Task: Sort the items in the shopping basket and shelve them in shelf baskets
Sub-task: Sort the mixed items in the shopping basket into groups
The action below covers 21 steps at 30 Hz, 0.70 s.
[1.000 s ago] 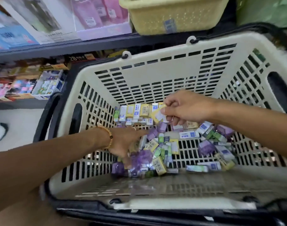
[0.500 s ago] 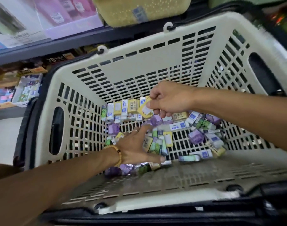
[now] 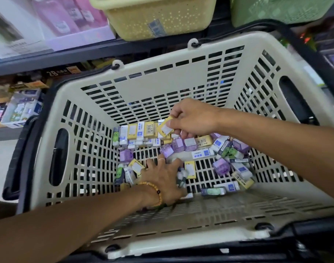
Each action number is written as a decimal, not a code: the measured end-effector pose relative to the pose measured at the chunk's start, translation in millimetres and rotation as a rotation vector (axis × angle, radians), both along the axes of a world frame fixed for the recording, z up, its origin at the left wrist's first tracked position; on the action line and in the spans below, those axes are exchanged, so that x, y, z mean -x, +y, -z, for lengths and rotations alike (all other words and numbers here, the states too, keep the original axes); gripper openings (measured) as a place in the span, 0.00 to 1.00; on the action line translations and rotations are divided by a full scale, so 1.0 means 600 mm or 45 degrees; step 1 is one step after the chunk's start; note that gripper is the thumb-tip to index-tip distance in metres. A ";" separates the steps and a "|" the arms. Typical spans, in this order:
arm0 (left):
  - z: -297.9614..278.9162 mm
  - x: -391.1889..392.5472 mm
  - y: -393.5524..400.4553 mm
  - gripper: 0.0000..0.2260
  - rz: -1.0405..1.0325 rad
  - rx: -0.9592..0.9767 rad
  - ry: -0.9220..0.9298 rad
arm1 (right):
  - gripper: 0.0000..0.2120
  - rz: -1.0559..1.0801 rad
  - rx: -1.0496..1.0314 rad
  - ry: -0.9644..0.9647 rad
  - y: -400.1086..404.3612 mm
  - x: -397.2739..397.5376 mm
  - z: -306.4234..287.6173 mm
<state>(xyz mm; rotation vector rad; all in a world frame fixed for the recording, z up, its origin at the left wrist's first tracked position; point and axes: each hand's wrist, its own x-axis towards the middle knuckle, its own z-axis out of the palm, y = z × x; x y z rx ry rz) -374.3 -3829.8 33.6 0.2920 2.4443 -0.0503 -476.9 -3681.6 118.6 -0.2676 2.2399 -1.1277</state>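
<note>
- Our right hand (image 3: 189,118) pinched a yellow eraser (image 3: 165,127) above the sorted row (image 3: 137,132), probably to add it; shopping basket (image 3: 162,88) held everything
- Our left hand (image 3: 162,173) lay spread, fingers straight, raking the loose erasers (image 3: 228,162)

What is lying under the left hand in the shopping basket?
The left hand rests on a heap of small packets on the shopping basket floor: yellow, green and white ones show around its edges. What lies beneath the palm is covered.
</note>
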 end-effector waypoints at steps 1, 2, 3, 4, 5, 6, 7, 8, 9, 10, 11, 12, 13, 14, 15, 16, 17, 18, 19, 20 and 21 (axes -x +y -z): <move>-0.001 -0.002 -0.006 0.30 0.059 -0.032 0.003 | 0.14 0.012 -0.002 0.002 0.003 0.001 -0.001; -0.001 -0.003 -0.012 0.30 0.123 -0.051 0.002 | 0.14 0.025 0.000 0.004 0.005 0.003 0.000; -0.002 -0.004 -0.014 0.31 0.167 -0.058 -0.001 | 0.13 0.035 0.001 0.006 0.006 0.004 0.000; -0.002 -0.005 -0.014 0.31 0.181 -0.058 -0.002 | 0.13 0.036 0.001 0.012 0.006 0.004 0.000; -0.001 -0.006 -0.010 0.31 0.176 -0.056 0.006 | 0.13 0.032 -0.004 0.021 0.007 0.005 0.000; 0.000 -0.008 -0.005 0.31 0.162 -0.049 0.024 | 0.13 0.025 -0.010 0.028 0.006 0.006 0.001; 0.001 -0.008 0.000 0.30 0.152 -0.033 0.044 | 0.13 0.019 -0.015 0.032 0.006 0.006 0.000; 0.002 -0.008 0.005 0.30 0.152 -0.016 0.060 | 0.13 0.016 -0.021 0.035 0.006 0.007 0.001; 0.002 -0.006 0.006 0.29 0.160 -0.016 0.069 | 0.14 0.014 -0.027 0.040 0.006 0.007 0.001; 0.002 -0.003 0.005 0.28 0.173 -0.040 0.074 | 0.14 0.011 -0.033 0.044 0.006 0.007 0.001; 0.000 -0.001 0.000 0.27 0.190 -0.081 0.080 | 0.14 0.007 -0.035 0.045 0.007 0.007 0.001; -0.001 0.002 -0.007 0.27 0.213 -0.133 0.086 | 0.15 0.004 -0.034 0.043 0.008 0.008 0.001; -0.003 0.004 -0.015 0.28 0.240 -0.190 0.085 | 0.15 0.003 -0.030 0.039 0.008 0.008 0.002; -0.004 0.005 -0.022 0.28 0.258 -0.256 0.071 | 0.15 0.005 -0.028 0.034 0.009 0.008 0.002; -0.004 0.006 -0.028 0.29 0.266 -0.327 0.044 | 0.15 0.008 -0.026 0.030 0.009 0.008 0.003; -0.003 0.007 -0.032 0.28 0.277 -0.395 0.016 | 0.15 0.008 -0.024 0.027 0.008 0.008 0.004; -0.002 0.007 -0.033 0.27 0.298 -0.451 -0.002 | 0.14 0.006 -0.026 0.024 0.006 0.008 0.005; -0.001 0.008 -0.032 0.27 0.322 -0.489 -0.005 | 0.14 0.002 -0.033 0.022 0.005 0.008 0.007; 0.001 0.008 -0.030 0.26 0.344 -0.503 0.005 | 0.13 -0.004 -0.045 0.024 0.005 0.007 0.008; 0.003 0.008 -0.026 0.26 0.367 -0.492 0.026 | 0.13 -0.011 -0.058 0.030 0.004 0.007 0.009; 0.006 0.008 -0.022 0.28 0.392 -0.464 0.049 | 0.12 -0.015 -0.066 0.037 0.004 0.007 0.011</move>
